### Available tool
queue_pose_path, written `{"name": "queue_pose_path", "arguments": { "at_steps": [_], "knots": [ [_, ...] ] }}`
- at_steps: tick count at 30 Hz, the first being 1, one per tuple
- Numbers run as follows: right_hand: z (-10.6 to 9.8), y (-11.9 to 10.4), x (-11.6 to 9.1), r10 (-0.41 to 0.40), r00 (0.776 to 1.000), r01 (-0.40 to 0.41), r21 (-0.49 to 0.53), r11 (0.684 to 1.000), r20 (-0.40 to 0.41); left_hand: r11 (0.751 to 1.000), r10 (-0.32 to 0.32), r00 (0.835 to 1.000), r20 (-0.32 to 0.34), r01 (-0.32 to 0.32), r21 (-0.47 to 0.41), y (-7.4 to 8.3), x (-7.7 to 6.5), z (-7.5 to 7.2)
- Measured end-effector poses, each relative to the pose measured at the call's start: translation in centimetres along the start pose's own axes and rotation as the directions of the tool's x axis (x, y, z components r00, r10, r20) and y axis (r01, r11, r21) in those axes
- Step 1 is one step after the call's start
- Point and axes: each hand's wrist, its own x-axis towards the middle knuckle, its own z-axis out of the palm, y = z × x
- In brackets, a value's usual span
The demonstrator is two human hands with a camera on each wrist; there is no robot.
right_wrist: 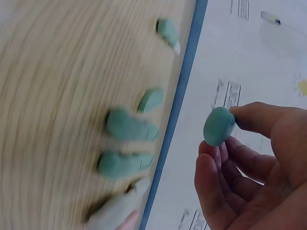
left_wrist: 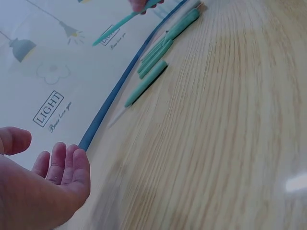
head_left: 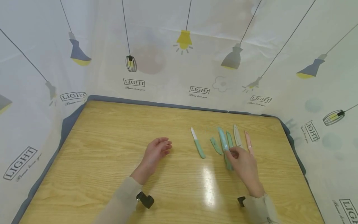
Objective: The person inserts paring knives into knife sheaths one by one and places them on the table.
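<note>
My right hand pinches a teal knife between thumb and fingers, above the other knives. Its rounded butt faces the camera in the right wrist view, and its long tapered front, teal all over, shows in the left wrist view. Beneath it lie two green knives in green covers. A loose green sheath is just to their left. Farther left rests a bare knife with a pale blade and green handle. My left hand hovers left of that knife, fingers loosely bent and holding nothing.
A whitish knife and a pink knife lie on the right, partly behind my right hand. The wooden table has a blue-grey edge, with a lamp-printed cloth standing around it.
</note>
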Motion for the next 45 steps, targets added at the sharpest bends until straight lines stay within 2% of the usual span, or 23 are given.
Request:
{"name": "queue_pose_path", "arguments": {
  "at_steps": [5,13,25,34,45],
  "knots": [
    [-1.3,2.4,0.3,0.061,0.998,-0.061,-0.043,0.997,-0.005,1.0,0.022,0.999,-0.03,-0.023,-0.019,0.6,-0.1,-1.1],
    [-2.7,5.7,0.6,0.149,0.989,-0.147,-0.08,0.986,0.018,1.0,0.006,0.998,-0.063,-0.006,-0.003,1.1,0.0,-2.6],
    [-3.5,10.5,1.0,0.213,0.973,-0.199,-0.142,0.97,0.093,1.0,0.007,0.995,-0.1,-0.01,-0.027,1.3,-0.1,-3.4],
    [-3.9,11.8,1.5,0.295,0.936,-0.256,-0.205,0.945,0.194,1.0,-0.005,0.994,-0.109,0.002,-0.027,1.5,-0.2,-4.1],
    [-3.9,12.3,1.7,0.311,0.926,-0.256,-0.249,0.934,0.215,1.0,0.003,0.994,-0.114,-0.004,-0.01,1.5,-0.4,-4.6]
  ]
}}
